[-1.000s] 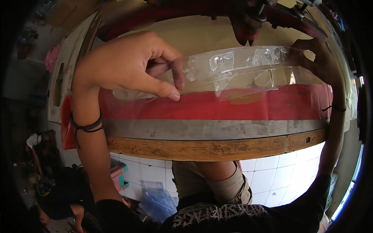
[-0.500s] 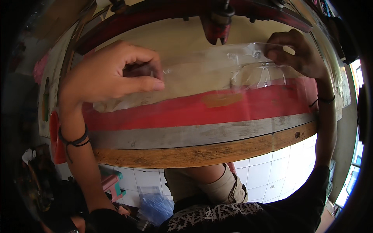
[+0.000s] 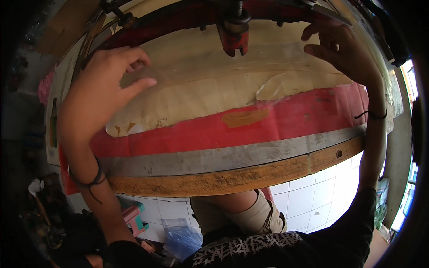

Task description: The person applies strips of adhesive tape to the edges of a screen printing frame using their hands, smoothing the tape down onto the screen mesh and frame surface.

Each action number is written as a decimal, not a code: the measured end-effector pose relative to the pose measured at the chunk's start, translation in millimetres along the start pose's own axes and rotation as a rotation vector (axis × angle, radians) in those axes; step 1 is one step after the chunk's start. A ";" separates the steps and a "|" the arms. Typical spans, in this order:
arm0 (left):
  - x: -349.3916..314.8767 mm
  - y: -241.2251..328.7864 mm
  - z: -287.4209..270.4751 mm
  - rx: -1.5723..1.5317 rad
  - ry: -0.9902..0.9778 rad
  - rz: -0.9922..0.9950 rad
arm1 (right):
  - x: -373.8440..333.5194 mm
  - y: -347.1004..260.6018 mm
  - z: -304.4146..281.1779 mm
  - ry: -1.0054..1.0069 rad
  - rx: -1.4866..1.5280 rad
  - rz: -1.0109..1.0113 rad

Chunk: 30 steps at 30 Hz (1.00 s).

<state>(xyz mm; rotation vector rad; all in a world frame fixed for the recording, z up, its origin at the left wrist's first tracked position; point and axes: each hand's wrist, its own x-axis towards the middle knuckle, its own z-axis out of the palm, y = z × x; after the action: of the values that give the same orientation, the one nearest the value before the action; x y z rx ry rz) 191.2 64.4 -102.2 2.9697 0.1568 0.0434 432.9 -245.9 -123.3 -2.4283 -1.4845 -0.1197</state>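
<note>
My left hand (image 3: 105, 87) hovers over the left side of a workbench, thumb and fingers apart with nothing between them. Toward the far right, my right hand (image 3: 342, 53) is likewise open, its fingers curved. Between them lies a tan sheet (image 3: 192, 96) with a ragged near edge, over a red strip (image 3: 295, 118). Faint glossy lines on the tan sheet suggest clear plastic film lying there; its outline is hard to make out. A red metal bar (image 3: 178, 20) arches across the far side, with a notched red bracket (image 3: 234, 42) hanging from its middle.
A grey metal strip (image 3: 214, 158) and a worn wooden edge (image 3: 210, 185) form the bench front. Below are a pink and green stool (image 3: 134, 216) and clear bluish plastic bags (image 3: 181, 239) on white floor tiles (image 3: 308, 198). Pink material (image 3: 46, 85) sits at far left.
Both hands have let go of the clear plastic sheet they held stretched between them. My left hand has moved left and opened; my right hand has moved slightly up and opened.
</note>
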 end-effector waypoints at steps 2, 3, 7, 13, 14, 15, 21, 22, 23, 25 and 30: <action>-5.6 5.6 4.3 0.048 -0.008 0.088 | -1.1 0.1 0.1 -0.078 0.072 -0.072; -8.6 12.3 5.3 0.015 -0.052 0.109 | -1.0 -0.2 0.4 -0.119 0.112 -0.108; -7.7 34.8 18.1 -0.130 -0.110 0.069 | -4.0 2.3 14.2 -0.165 0.120 -0.152; -8.5 33.0 28.4 -0.054 -0.055 0.016 | -0.8 -14.2 13.9 -0.169 0.037 -0.015; -9.4 33.3 26.1 -0.034 -0.068 0.008 | -1.0 -16.0 13.2 -0.165 0.020 -0.008; -9.2 33.5 23.9 -0.014 -0.082 0.001 | -1.4 -17.2 12.8 -0.162 0.002 0.000; -3.6 19.4 27.1 0.073 -0.077 -0.056 | 3.3 -23.4 13.5 -0.214 -0.024 -0.011; -3.0 18.6 26.7 0.078 -0.074 -0.058 | 2.8 -24.1 12.3 -0.216 -0.035 0.004; -3.1 18.7 26.6 0.097 -0.068 -0.049 | 2.6 -24.2 11.6 -0.219 -0.045 0.019; -3.0 19.5 28.2 0.132 -0.058 -0.034 | 2.0 -22.6 12.2 -0.212 -0.054 0.029; -3.7 14.1 35.8 0.115 -0.012 0.009 | 3.1 -23.5 13.7 -0.200 -0.092 0.049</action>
<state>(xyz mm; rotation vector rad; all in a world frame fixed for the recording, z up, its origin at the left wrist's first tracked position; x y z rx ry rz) 190.3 44.2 -135.2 3.0845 0.1489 0.0178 412.5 -229.3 -130.9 -2.6139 -1.5306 0.0696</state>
